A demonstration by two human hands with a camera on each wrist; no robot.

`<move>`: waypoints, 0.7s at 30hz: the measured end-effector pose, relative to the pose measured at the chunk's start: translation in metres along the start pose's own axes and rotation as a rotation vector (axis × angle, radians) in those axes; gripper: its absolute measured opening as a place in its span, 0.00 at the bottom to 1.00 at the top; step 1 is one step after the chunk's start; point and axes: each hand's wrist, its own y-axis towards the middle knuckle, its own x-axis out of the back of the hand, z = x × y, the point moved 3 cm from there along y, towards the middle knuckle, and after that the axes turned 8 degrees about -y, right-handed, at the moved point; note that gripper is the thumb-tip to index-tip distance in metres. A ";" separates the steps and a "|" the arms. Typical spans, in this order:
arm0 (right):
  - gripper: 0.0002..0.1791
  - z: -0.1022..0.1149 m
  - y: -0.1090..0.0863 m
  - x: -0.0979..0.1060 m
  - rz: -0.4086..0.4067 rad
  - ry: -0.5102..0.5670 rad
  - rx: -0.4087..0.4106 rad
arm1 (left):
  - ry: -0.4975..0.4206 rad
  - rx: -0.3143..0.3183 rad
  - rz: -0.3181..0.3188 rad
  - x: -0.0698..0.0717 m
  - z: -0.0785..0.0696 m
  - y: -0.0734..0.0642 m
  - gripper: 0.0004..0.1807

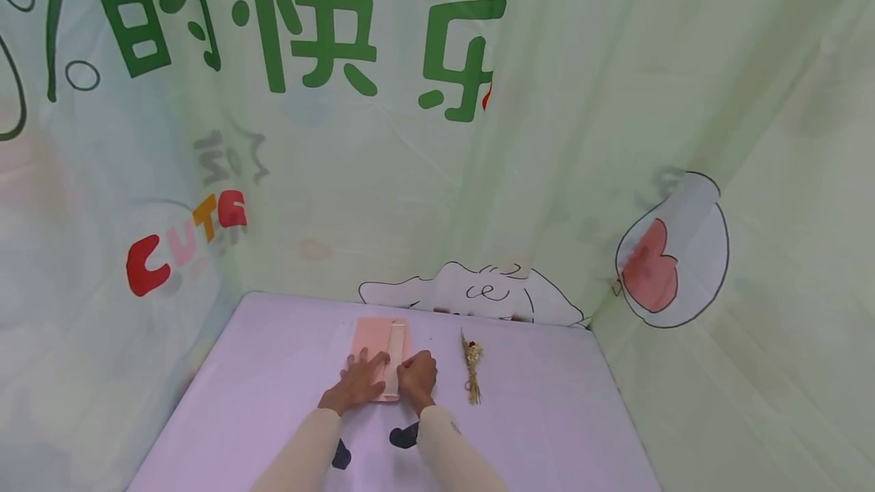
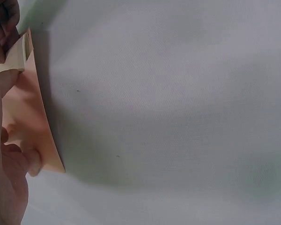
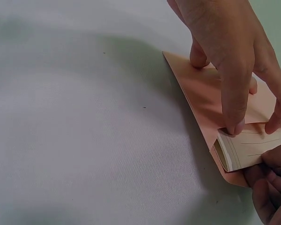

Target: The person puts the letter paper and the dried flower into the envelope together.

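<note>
A pink paper piece like an envelope (image 1: pixel 367 332) lies on the table, with a folded cream sheet of lined paper (image 1: pixel 396 348) along its right side. My left hand (image 1: pixel 362 381) rests on the pink paper, fingers spread. In the right wrist view, its thumb presses the cream sheet (image 3: pixel 243 149) near one end, and its other fingers touch the pink paper (image 3: pixel 201 101). My right hand (image 1: pixel 418 376) pinches the sheet's right edge, thumb on top and curled fingers below, as the right wrist view shows. Whether the sheet is tucked inside the pink paper I cannot tell.
To the right of the hands lies a small bunch of dried flowers (image 1: pixel 472 363) on the lilac table (image 1: pixel 547 401). Printed fabric curtains (image 1: pixel 410 196) stand at the back and both sides of the table.
</note>
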 end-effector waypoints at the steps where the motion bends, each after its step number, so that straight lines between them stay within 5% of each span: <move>1: 0.05 0.008 -0.003 0.007 0.014 -0.007 -0.018 | 0.002 -0.005 0.000 0.001 -0.002 0.000 0.29; 11: 0.07 -0.012 0.016 -0.032 0.026 -0.048 0.037 | -0.018 -0.018 -0.003 -0.003 0.009 0.002 0.31; 18: 0.05 0.006 0.000 -0.018 0.020 0.006 0.057 | -0.016 -0.014 -0.006 -0.001 0.008 0.004 0.29; 21: 0.04 0.003 0.004 -0.027 0.040 0.020 0.064 | -0.016 -0.023 -0.013 0.000 0.008 0.004 0.28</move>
